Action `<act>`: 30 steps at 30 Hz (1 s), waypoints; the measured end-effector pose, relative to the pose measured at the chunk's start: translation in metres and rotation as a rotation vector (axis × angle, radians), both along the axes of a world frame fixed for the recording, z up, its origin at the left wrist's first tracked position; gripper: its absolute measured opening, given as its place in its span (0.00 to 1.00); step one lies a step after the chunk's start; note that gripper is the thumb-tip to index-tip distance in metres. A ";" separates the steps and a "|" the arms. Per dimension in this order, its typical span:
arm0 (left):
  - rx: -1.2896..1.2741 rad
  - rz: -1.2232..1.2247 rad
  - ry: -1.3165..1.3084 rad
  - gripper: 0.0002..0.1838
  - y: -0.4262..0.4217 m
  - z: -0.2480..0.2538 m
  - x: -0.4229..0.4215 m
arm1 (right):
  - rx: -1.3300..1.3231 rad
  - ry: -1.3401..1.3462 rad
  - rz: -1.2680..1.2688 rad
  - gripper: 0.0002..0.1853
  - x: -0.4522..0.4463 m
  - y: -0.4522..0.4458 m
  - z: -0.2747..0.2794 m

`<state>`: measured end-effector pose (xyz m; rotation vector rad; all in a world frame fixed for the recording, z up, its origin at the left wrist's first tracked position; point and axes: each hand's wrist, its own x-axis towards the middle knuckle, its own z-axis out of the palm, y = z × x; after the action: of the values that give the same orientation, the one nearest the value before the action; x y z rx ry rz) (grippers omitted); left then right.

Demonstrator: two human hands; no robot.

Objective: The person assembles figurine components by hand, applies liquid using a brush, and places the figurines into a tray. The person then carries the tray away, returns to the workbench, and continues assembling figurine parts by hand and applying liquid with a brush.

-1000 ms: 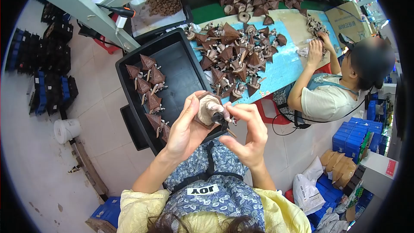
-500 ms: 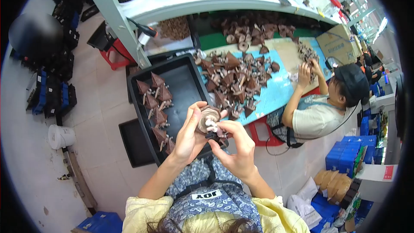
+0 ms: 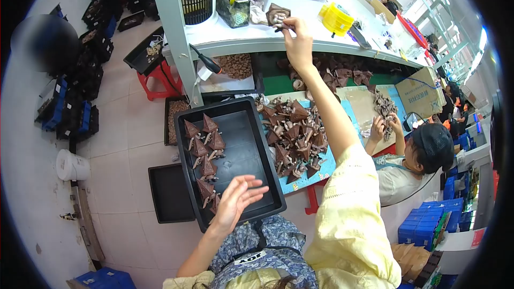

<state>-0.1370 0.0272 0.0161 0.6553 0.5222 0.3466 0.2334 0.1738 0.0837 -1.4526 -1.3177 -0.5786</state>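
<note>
Right hand, head view: the right hand is raised over the white shelf, fingers closed on the near edge of the brown-and-pale figurine.
Figurine: held above or against the shelf surface; contact with the shelf can't be told. Pale part faces up, brown part around it.
Left hand: the left hand is held over the near end of the black tray, fingers apart, nothing gripped.
Tray: brown-pointed figures are lined up along its left side, bare floor to their right.
Counter: the blue counter is partly covered by a heap of similar figures, just right of the tray.
Shelf: a clear container is set left of the figurine, yellow tape rolls right of it.
Co-worker: a person in a dark cap is seated at right, both hands at a small brown pile near a cardboard box.
</note>
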 end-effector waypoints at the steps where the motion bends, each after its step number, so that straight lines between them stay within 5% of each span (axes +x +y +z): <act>1: -0.005 0.002 0.024 0.16 -0.002 -0.002 -0.002 | -0.042 -0.014 -0.004 0.11 0.006 0.013 -0.002; 7: -0.025 -0.031 0.129 0.14 -0.001 -0.019 -0.004 | -0.221 -0.064 -0.055 0.14 0.020 0.028 -0.022; 11: -0.007 -0.090 0.176 0.14 0.004 -0.026 0.012 | 0.005 -0.100 -0.126 0.19 0.005 -0.040 -0.027; 18: 0.118 -0.121 0.362 0.12 0.001 -0.061 0.062 | -0.328 0.589 -0.490 0.23 0.031 -0.211 -0.140; 21: 0.174 -0.155 0.407 0.12 -0.007 -0.070 0.100 | -0.709 0.571 -0.406 0.34 0.023 -0.228 -0.190; 25: 0.482 -0.160 0.421 0.15 -0.012 -0.088 0.160 | -0.692 0.249 -0.355 0.40 0.000 -0.203 -0.189; 30: 0.714 0.012 0.465 0.23 0.003 -0.098 0.220 | -0.633 0.473 -0.105 0.27 0.016 -0.172 -0.205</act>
<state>0.0831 0.0300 -0.0822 1.4436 0.8549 0.3947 0.2496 0.0022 -0.1209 -2.0244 -1.0844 0.1512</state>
